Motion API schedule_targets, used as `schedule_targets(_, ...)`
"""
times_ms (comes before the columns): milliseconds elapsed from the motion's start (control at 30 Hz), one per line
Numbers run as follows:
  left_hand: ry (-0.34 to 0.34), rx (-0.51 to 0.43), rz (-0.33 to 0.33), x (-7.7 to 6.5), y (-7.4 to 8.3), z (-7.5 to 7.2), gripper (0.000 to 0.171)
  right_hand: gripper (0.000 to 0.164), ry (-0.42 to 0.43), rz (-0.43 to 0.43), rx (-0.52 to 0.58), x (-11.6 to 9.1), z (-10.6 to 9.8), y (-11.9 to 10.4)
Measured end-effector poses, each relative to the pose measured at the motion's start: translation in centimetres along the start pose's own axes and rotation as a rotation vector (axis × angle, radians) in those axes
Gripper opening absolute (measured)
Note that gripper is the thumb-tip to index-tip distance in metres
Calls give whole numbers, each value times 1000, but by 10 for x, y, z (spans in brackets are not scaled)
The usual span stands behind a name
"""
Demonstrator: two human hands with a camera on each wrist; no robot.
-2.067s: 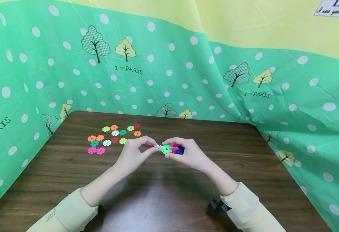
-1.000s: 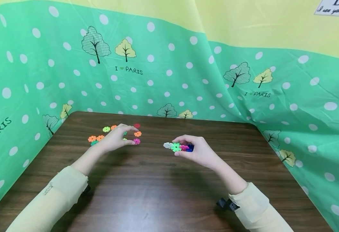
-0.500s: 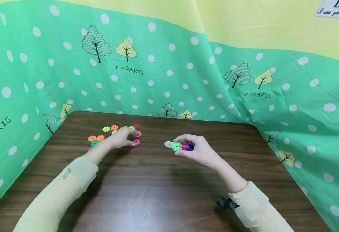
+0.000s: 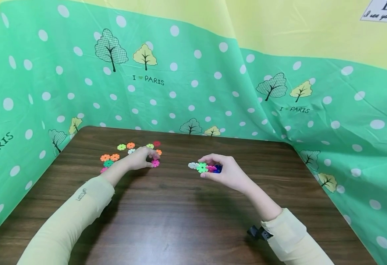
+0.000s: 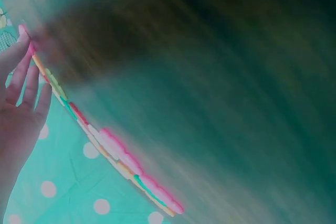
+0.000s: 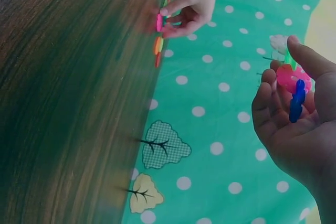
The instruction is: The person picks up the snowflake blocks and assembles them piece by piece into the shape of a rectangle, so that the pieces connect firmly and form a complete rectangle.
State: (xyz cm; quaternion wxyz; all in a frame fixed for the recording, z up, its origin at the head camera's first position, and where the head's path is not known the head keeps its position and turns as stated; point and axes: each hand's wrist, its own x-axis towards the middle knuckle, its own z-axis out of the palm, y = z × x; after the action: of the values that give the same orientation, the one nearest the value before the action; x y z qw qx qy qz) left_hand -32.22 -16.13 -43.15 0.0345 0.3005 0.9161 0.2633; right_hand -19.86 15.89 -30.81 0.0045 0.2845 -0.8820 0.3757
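Note:
My left hand (image 4: 142,158) is at the right side of the loose pieces, pinching a pink notched flower disc (image 4: 155,163) between thumb and fingers. In the right wrist view this pink disc (image 6: 159,22) shows at the fingertips. My right hand (image 4: 226,172) holds a joined row of flower discs above the table. A white disc (image 4: 192,165) forms its left end, then come a light green disc (image 4: 202,168), a pink disc (image 4: 212,169) and a dark blue disc (image 4: 217,169) near the palm. Part of the row is hidden by the fingers.
Loose flower discs lie at the back left of the brown wooden table (image 4: 167,221), among them orange discs (image 4: 114,157), a teal disc (image 4: 108,163) and a red disc (image 4: 156,143). A polka-dot curtain (image 4: 193,103) hangs behind the table.
My left hand left the joined row, went to the loose discs and took hold of a pink disc at their right side. My right hand shifted slightly right with the row.

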Motion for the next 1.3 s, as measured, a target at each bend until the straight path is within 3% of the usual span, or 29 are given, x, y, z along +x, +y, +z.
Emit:
schedule_targets(167, 43, 51, 41, -3, 1, 0, 25, 33, -2, -2, -9, 0, 0, -2)
schedule_targets(300, 64, 34, 44, -4, 0, 0, 23, 34, -5, 0, -10, 1, 3, 6)
schedule_targets(600, 23, -51, 54, -9, 7, -5, 16, 37, 6, -47, -26, 8, 12, 38)
schedule_targets(833, 74, -88, 42, -16, 27, -14, 15, 35, 1, -86, -23, 9, 11, 39)
schedule_targets(1300, 229, -141, -5, -34, 77, -27, 15, 38, 0, -85, -17, 9, 12, 40)
